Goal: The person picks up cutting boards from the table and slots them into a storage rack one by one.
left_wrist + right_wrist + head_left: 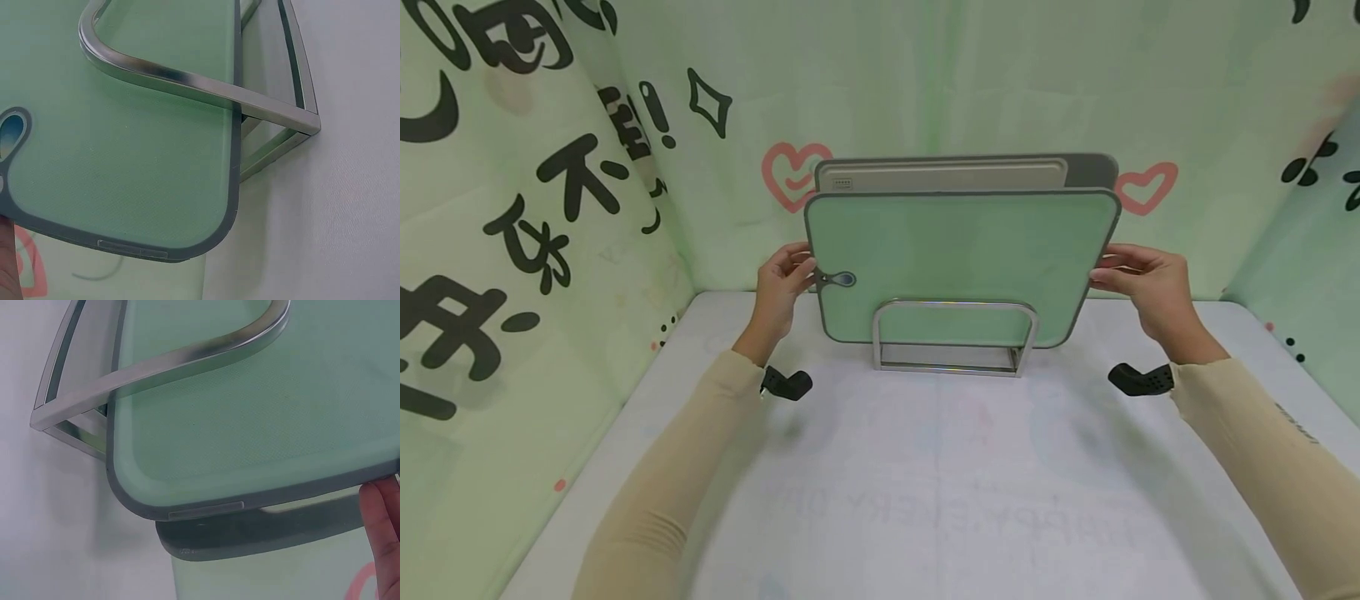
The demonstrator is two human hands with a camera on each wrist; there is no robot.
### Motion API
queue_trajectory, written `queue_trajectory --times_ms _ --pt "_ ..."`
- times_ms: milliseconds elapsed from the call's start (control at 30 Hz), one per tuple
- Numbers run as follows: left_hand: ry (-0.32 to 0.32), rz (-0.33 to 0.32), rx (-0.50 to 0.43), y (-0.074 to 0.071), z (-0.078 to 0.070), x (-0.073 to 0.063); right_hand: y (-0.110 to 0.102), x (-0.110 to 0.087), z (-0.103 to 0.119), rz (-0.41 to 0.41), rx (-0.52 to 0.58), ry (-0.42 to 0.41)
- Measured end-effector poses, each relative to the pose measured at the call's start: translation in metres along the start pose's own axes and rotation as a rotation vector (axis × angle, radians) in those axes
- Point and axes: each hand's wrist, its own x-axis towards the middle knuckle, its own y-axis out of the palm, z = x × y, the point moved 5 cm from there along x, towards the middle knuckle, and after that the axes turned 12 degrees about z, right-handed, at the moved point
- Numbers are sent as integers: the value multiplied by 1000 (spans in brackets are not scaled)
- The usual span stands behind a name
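A green cutting board [962, 250] with a dark grey rim stands on its long edge in a silver metal rack [957, 303]. My left hand [781, 287] pinches its left edge, beside the small teardrop-shaped hole [844, 279]. On the opposite edge, my right hand [1153, 292] grips with thumb and fingers. The rack's front hoop crosses the lower part of the board in both wrist views. Behind it rises a second board, grey and beige [940, 175], showing along the top in the head view. Most of that rear board is hidden.
The rack stands on a white table [925, 475] near its back edge. Pale green curtains [1000, 83] with black writing and red hearts hang behind and at both sides. A black wrist device [786, 384] sits at the left wrist, another [1138, 380] at the right.
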Motion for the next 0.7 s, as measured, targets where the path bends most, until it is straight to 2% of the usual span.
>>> queue_trajectory --times_ms 300,700 --pt "-25 6 7 5 2 3 -6 -3 1 -1 30 9" --pt "-58 0 4 7 3 5 -8 -4 0 1 9 19"
